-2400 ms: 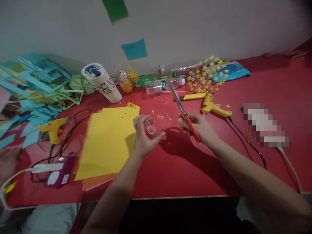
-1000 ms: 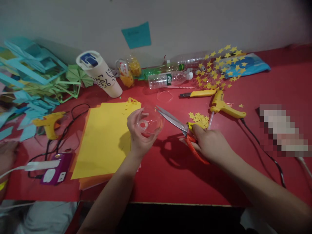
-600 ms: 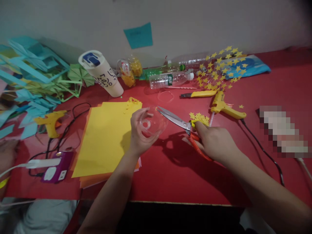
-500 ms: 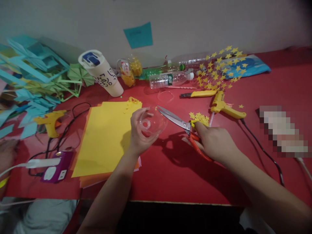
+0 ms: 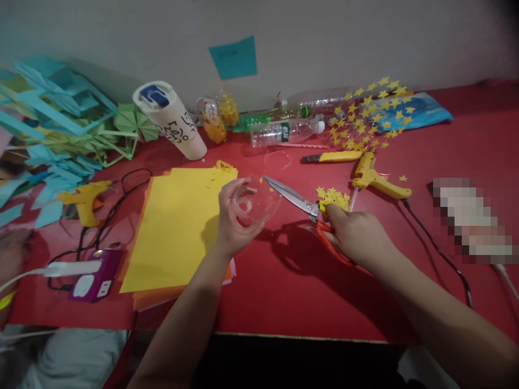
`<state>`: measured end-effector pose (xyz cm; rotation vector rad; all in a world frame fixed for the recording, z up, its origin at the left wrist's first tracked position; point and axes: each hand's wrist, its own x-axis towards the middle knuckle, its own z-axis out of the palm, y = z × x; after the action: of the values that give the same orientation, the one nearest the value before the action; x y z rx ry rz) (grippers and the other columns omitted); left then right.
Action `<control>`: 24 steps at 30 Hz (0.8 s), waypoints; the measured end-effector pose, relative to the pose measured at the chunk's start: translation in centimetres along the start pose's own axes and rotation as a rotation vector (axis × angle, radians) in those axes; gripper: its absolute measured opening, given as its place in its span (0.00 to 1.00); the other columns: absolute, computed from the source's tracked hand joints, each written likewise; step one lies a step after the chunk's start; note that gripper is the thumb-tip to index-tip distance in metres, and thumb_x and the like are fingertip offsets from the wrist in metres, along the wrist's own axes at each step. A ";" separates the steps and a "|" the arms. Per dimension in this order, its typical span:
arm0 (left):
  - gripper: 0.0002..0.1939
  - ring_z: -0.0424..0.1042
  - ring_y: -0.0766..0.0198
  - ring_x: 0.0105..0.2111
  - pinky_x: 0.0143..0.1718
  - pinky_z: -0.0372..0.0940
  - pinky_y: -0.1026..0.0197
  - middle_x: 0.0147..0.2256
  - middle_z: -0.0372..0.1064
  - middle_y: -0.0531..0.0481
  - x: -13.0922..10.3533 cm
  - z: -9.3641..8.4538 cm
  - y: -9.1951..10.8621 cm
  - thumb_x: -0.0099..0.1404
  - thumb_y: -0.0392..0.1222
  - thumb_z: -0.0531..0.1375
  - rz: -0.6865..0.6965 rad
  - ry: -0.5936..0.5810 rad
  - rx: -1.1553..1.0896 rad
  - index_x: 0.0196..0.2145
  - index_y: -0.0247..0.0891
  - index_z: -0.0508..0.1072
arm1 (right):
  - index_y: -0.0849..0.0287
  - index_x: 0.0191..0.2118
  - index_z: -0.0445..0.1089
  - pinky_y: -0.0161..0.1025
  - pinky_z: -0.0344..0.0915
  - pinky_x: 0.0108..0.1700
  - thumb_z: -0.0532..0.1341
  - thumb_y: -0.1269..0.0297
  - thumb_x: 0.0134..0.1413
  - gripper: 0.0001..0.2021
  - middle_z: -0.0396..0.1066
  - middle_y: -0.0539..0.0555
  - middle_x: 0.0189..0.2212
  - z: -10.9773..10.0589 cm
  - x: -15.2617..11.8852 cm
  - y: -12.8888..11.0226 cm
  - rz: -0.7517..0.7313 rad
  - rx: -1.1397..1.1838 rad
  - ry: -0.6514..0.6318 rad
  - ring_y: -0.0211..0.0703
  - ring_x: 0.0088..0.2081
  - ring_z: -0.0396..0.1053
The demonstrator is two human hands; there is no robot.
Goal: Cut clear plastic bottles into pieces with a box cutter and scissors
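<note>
My left hand (image 5: 229, 219) is curled around a clear, round plastic piece (image 5: 265, 208) that looks like the cut end of a bottle. Its ringed opening shows between thumb and fingers, and small yellow-orange bits appear near its upper edge. In my right hand (image 5: 360, 232) is a pair of scissors (image 5: 290, 197) with red and yellow handles. The blades look closed or nearly so, and their tips lie at the plastic's upper rim; whether they touch it I cannot tell. Just beyond my right hand lies a pile of small yellow stars (image 5: 333, 198).
Yellow and orange paper sheets (image 5: 174, 232) lie left of my hands. Behind are a cutter knife (image 5: 338, 157), a yellow glue gun (image 5: 379, 181), a plastic bottle (image 5: 267, 134) and a tumbler (image 5: 178, 124). Another glue gun (image 5: 84, 201) and a purple power block (image 5: 97, 275) stand left, near another person's hand (image 5: 14, 254).
The whole view has shifted slightly. Both hands keep their holds on the plastic piece and the scissors, with no clear movement between them.
</note>
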<state>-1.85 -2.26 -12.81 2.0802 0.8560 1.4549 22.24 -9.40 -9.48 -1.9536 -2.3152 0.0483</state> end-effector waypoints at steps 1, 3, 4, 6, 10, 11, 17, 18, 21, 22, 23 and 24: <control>0.40 0.72 0.60 0.45 0.48 0.74 0.51 0.55 0.61 0.44 0.0 -0.1 0.0 0.56 0.49 0.69 0.000 -0.006 -0.003 0.60 0.50 0.55 | 0.56 0.31 0.66 0.39 0.42 0.24 0.42 0.45 0.65 0.25 0.63 0.53 0.15 0.0 0.1 0.0 0.005 -0.007 -0.008 0.44 0.18 0.59; 0.40 0.72 0.60 0.45 0.48 0.74 0.51 0.55 0.61 0.44 0.1 -0.2 0.1 0.56 0.48 0.70 0.001 -0.016 -0.007 0.60 0.50 0.55 | 0.57 0.32 0.66 0.39 0.42 0.25 0.41 0.44 0.65 0.26 0.64 0.54 0.16 -0.1 0.2 0.0 0.017 -0.024 -0.032 0.44 0.18 0.60; 0.40 0.72 0.61 0.45 0.48 0.74 0.51 0.55 0.61 0.44 0.1 -0.2 0.2 0.55 0.47 0.70 0.002 -0.023 -0.013 0.60 0.50 0.55 | 0.57 0.32 0.66 0.39 0.42 0.25 0.41 0.44 0.65 0.26 0.64 0.54 0.17 -0.3 0.3 0.0 0.022 -0.032 -0.040 0.44 0.18 0.61; 0.39 0.73 0.61 0.45 0.49 0.73 0.51 0.54 0.62 0.44 0.1 -0.2 0.3 0.55 0.46 0.70 0.005 -0.043 -0.037 0.60 0.49 0.56 | 0.57 0.33 0.66 0.39 0.41 0.24 0.39 0.43 0.65 0.28 0.65 0.55 0.17 -0.6 0.4 -0.1 0.025 -0.043 -0.059 0.46 0.19 0.62; 0.39 0.73 0.60 0.45 0.48 0.74 0.51 0.54 0.63 0.44 -0.1 -0.1 0.4 0.55 0.46 0.71 -0.019 -0.094 -0.079 0.60 0.51 0.57 | 0.58 0.34 0.67 0.39 0.40 0.24 0.35 0.41 0.64 0.31 0.65 0.56 0.17 -1.2 0.4 -0.2 0.024 -0.054 -0.107 0.47 0.18 0.62; 0.39 0.73 0.60 0.45 0.48 0.74 0.51 0.54 0.63 0.45 -0.1 -0.1 0.4 0.55 0.46 0.71 -0.023 -0.100 -0.080 0.60 0.51 0.57 | 0.58 0.34 0.66 0.39 0.40 0.24 0.35 0.40 0.64 0.32 0.65 0.55 0.17 -1.2 0.4 -0.1 0.024 -0.058 -0.112 0.46 0.18 0.62; 0.40 0.73 0.61 0.46 0.50 0.73 0.52 0.55 0.63 0.44 -0.3 -0.2 0.3 0.55 0.40 0.71 -0.036 -0.111 -0.125 0.61 0.50 0.57 | 0.58 0.33 0.66 0.38 0.39 0.24 0.37 0.42 0.64 0.29 0.66 0.55 0.18 -1.1 0.4 0.4 0.000 -0.079 -0.137 0.44 0.18 0.61; 0.41 0.73 0.61 0.46 0.50 0.72 0.53 0.55 0.63 0.44 -0.3 -0.2 0.3 0.54 0.39 0.71 -0.039 -0.112 -0.135 0.61 0.50 0.57 | 0.58 0.33 0.66 0.38 0.39 0.24 0.38 0.43 0.65 0.28 0.66 0.55 0.17 -1.1 0.4 0.4 -0.004 -0.080 -0.142 0.44 0.18 0.61; 0.41 0.73 0.62 0.45 0.51 0.71 0.54 0.54 0.63 0.44 -0.2 -0.3 0.4 0.52 0.38 0.72 -0.042 -0.107 -0.173 0.60 0.48 0.58 | 0.58 0.33 0.66 0.38 0.39 0.24 0.42 0.46 0.64 0.25 0.67 0.55 0.18 -1.2 0.5 0.4 -0.018 -0.085 -0.150 0.45 0.18 0.61; 0.41 0.73 0.62 0.45 0.51 0.71 0.54 0.54 0.64 0.44 -0.1 -0.4 0.4 0.52 0.37 0.72 -0.044 -0.110 -0.190 0.60 0.47 0.59 | 0.58 0.33 0.66 0.38 0.39 0.24 0.43 0.47 0.64 0.23 0.67 0.55 0.18 -1.2 0.5 0.4 -0.020 -0.088 -0.149 0.45 0.18 0.61; 0.42 0.73 0.62 0.45 0.51 0.71 0.54 0.54 0.64 0.44 -0.1 -0.4 0.5 0.51 0.36 0.72 -0.048 -0.114 -0.208 0.60 0.46 0.59 | 0.58 0.33 0.66 0.38 0.39 0.24 0.45 0.47 0.64 0.22 0.68 0.55 0.18 -1.2 0.5 0.4 -0.020 -0.092 -0.148 0.45 0.19 0.61; 0.41 0.73 0.63 0.45 0.51 0.70 0.54 0.54 0.64 0.44 0.0 -0.5 0.5 0.51 0.36 0.72 -0.058 -0.121 -0.224 0.59 0.46 0.60 | 0.58 0.33 0.66 0.38 0.39 0.24 0.46 0.47 0.63 0.21 0.68 0.55 0.18 -1.3 0.5 0.5 -0.018 -0.095 -0.145 0.45 0.19 0.61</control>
<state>-2.21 -2.62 -12.29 1.9383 0.6681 1.3152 22.74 -8.89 -8.24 -2.0370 -2.4685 0.0830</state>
